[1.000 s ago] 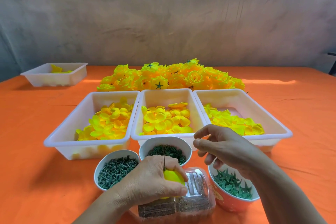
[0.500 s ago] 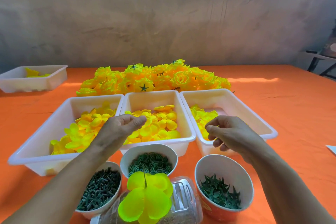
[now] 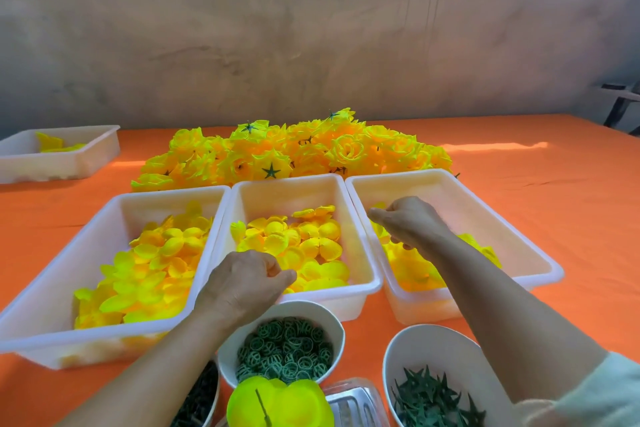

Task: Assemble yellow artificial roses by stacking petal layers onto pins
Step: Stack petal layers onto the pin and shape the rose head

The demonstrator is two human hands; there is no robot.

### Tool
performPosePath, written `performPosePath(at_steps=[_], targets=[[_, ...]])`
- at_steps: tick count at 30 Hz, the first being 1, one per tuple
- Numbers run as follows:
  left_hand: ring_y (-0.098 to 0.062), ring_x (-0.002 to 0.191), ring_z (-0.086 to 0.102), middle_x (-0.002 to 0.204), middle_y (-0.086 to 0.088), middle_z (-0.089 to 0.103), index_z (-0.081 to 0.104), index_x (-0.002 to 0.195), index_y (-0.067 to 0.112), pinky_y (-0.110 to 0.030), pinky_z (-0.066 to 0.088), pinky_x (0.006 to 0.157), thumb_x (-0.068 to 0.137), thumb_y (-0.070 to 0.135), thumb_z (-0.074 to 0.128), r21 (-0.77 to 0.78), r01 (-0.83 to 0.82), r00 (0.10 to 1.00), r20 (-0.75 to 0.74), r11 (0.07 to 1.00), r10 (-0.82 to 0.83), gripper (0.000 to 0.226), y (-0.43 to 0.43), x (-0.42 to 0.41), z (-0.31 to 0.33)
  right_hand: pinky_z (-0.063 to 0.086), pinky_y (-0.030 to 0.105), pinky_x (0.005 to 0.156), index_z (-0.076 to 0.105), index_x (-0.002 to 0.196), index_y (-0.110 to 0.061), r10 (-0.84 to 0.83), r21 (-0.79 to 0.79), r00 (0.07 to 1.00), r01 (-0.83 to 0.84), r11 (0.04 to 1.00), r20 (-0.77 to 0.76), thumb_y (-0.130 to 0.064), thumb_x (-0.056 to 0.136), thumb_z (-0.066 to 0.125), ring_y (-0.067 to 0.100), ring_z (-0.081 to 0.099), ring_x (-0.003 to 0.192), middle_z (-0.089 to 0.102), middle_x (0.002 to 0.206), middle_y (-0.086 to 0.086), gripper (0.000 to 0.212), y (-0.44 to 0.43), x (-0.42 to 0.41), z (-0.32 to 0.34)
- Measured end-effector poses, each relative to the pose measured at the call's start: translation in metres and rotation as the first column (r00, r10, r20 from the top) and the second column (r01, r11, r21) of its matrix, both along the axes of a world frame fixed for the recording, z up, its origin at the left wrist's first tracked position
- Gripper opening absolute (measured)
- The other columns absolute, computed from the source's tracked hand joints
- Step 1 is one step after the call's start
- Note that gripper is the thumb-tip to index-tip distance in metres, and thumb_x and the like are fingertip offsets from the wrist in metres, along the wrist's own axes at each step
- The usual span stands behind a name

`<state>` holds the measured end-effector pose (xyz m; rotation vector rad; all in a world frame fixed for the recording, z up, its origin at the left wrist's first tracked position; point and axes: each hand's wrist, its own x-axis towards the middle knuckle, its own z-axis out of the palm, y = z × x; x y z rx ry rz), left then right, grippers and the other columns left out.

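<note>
Three white trays hold loose yellow petal layers: the left tray [image 3: 48, 302], the middle tray [image 3: 360, 253] and the right tray [image 3: 512, 236]. My left hand [image 3: 247, 282] is at the front of the middle tray, thumb and forefinger pinched together on a petal layer [image 3: 308, 270]. My right hand [image 3: 410, 224] reaches into the right tray with fingers curled down among the petals; its fingertips are hidden. A part-built yellow rose [image 3: 294, 404] stands at the bottom edge with its dark pin [image 3: 262, 404] sticking up, and neither hand touches it.
Three white bowls stand in front: green rings [image 3: 284, 350], green star calyxes [image 3: 433, 395], dark pins [image 3: 201, 392]. A clear plastic box [image 3: 353, 402] is beside the rose. Finished roses [image 3: 294, 152] are piled behind the trays. A small tray [image 3: 59, 156] stands far left on the orange cloth.
My left hand let go of the rose on the pin and went to the middle tray, then sank among its petals. My right hand moved forward into the right tray.
</note>
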<state>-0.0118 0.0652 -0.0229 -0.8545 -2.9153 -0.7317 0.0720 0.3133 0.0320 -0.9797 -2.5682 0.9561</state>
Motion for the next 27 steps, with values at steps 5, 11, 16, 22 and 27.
performPosePath(at_steps=[5,11,16,22,27], targets=[[-0.020,0.070,0.060,0.065,0.000,0.064,0.059,0.057,0.021,-0.030,0.046,0.061,0.078,0.059,0.054,-0.037,-0.027,0.999,-0.031,0.999,0.026,0.043,-0.001,-0.002,-0.001,0.056,0.034,0.064,0.072,0.076,-0.003,-0.023,-0.009,0.999,0.023,1.000,0.027,-0.014,0.079,0.055,0.029,0.066,0.062,0.071,0.070,0.014,0.020,-0.001,-0.013,-0.014],[-0.017,0.067,0.058,0.061,0.002,0.060,0.057,0.054,0.023,-0.028,0.042,0.057,0.079,0.054,0.058,-0.022,-0.043,0.999,-0.034,0.999,0.042,0.040,-0.001,-0.004,-0.001,0.058,0.038,0.071,0.066,0.072,-0.011,-0.103,0.066,0.992,0.108,0.992,-0.079,-0.010,0.078,0.054,0.029,0.069,0.065,0.071,0.070,0.011,0.014,0.018,-0.008,-0.013],[-0.017,0.067,0.059,0.062,0.000,0.063,0.060,0.057,0.021,-0.031,0.048,0.061,0.075,0.056,0.055,-0.025,-0.047,0.999,-0.028,0.999,0.046,0.039,-0.001,-0.002,-0.001,0.060,0.037,0.064,0.064,0.093,-0.015,-0.164,-0.223,0.930,0.092,0.971,-0.330,-0.005,0.077,0.062,0.023,0.068,0.067,0.069,0.086,0.009,0.019,0.026,0.001,0.003],[-0.013,0.067,0.060,0.061,0.007,0.064,0.062,0.055,0.028,-0.030,0.049,0.062,0.075,0.055,0.057,0.024,-0.054,0.999,0.008,0.998,0.054,0.034,0.001,0.000,0.001,0.055,0.026,0.049,0.062,0.097,-0.001,-0.156,-0.645,0.823,-0.296,0.704,-0.547,0.005,0.085,0.055,0.017,0.067,0.059,0.070,0.077,0.009,0.015,-0.009,0.024,0.032],[-0.005,0.069,0.060,0.061,0.015,0.064,0.066,0.062,0.029,-0.024,0.041,0.059,0.080,0.045,0.069,0.214,-0.054,0.994,0.100,0.975,0.033,0.024,-0.002,0.003,0.008,0.057,0.025,0.051,0.059,0.085,-0.006,-0.112,-0.708,0.811,-0.422,0.566,-0.574,0.007,0.088,0.053,0.020,0.065,0.058,0.068,0.076,0.011,0.014,-0.051,0.050,0.042]])
